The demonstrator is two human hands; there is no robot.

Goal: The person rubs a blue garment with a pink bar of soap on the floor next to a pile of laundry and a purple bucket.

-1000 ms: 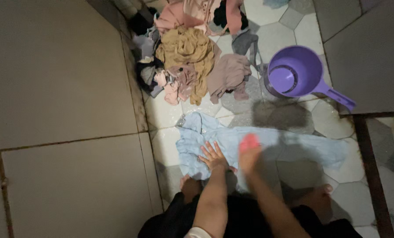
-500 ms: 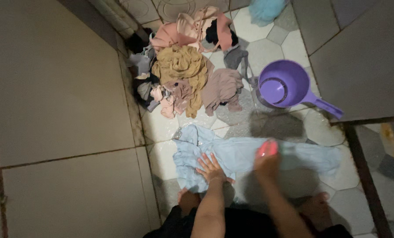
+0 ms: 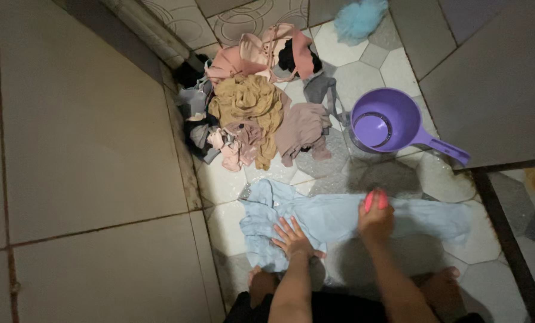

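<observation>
Seen from above, a person crouches over a wet tiled floor (image 3: 393, 66). The left hand (image 3: 292, 237) lies flat with fingers spread, pressing down on a pale blue garment (image 3: 333, 218) spread across the tiles. The right hand (image 3: 375, 220), at about 3 o'clock from the left one, is closed around a small pink-red object (image 3: 375, 199), held against the same garment; what the object is cannot be told. The garment stretches sideways under both hands, just in front of the person's bare feet. At 1 o'clock from the right hand stands a purple plastic scoop (image 3: 387, 122) with its handle pointing to 4 o'clock. At 12 o'clock from the left hand lies a heap of clothes (image 3: 252, 107), tan, pink, mauve and grey, against a tiled wall (image 3: 88, 149). A fluffy blue item (image 3: 358, 17) sits at the far top edge
</observation>
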